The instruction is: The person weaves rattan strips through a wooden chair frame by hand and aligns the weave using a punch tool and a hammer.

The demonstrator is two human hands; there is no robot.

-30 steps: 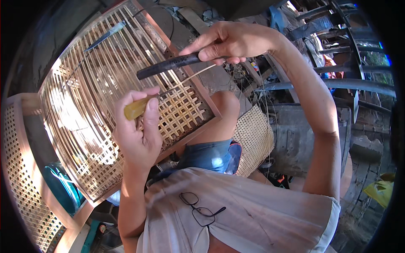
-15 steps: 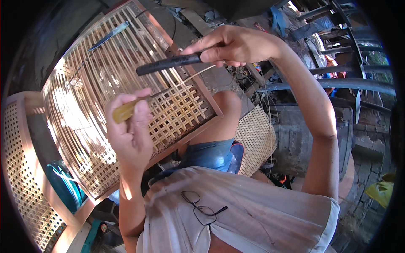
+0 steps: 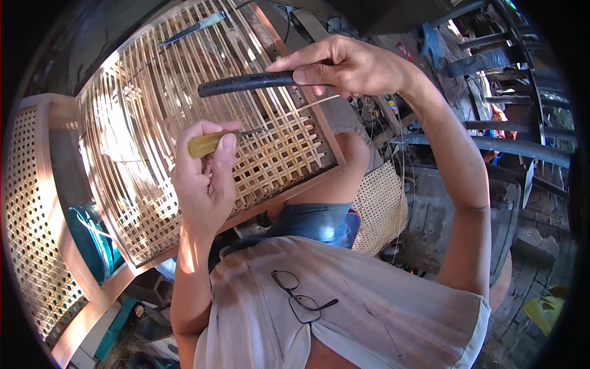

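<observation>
My left hand is closed round the yellow handle of a thin-shafted tool, like a screwdriver or an awl. Its shaft points right along the edge of the woven cane; the tip is hard to make out. Above it, my right hand grips one end of a smooth black rod, held over the loose cane strands and apart from the yellow handle. A pale cane strip runs out of the weave toward my right hand. The wooden frame round the cane leans over my thigh.
A knife lies on the far strands. To the left stands another caned wooden frame, beside a teal bucket. A cane sheet is right of my knee. Clutter and metal bars fill the right side.
The caned frame and surroundings have shifted right in the picture, the left hand with them. The black rod now sits farther left relative to the frame. Both hands keep their hold.
</observation>
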